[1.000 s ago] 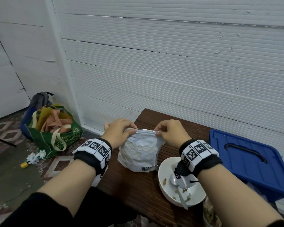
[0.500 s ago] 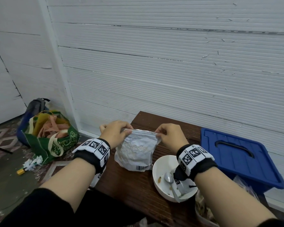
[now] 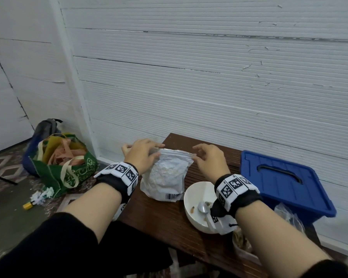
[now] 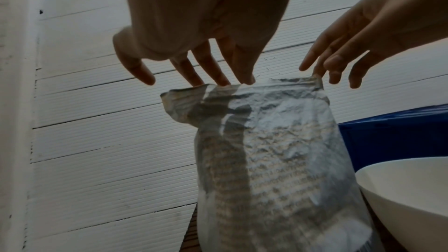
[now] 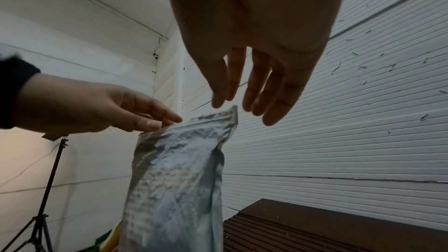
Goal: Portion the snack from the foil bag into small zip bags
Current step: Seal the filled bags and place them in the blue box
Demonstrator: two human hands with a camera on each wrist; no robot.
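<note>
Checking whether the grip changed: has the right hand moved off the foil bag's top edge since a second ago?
Yes. The right hand has opened and drawn right of the foil bag, toward the blue bin.

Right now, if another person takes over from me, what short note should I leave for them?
Left hand: open, fingertips touching the top edge of the foil bag.
Right hand: open, at the bag's right top corner, holding nothing.
The foil bag stands on the table, its top flattened. The white bowl to its right holds a spoon and a few bits.
Done: the clear bags at the front right seem filled.
Left: probably reopen the bag and portion more.
</note>
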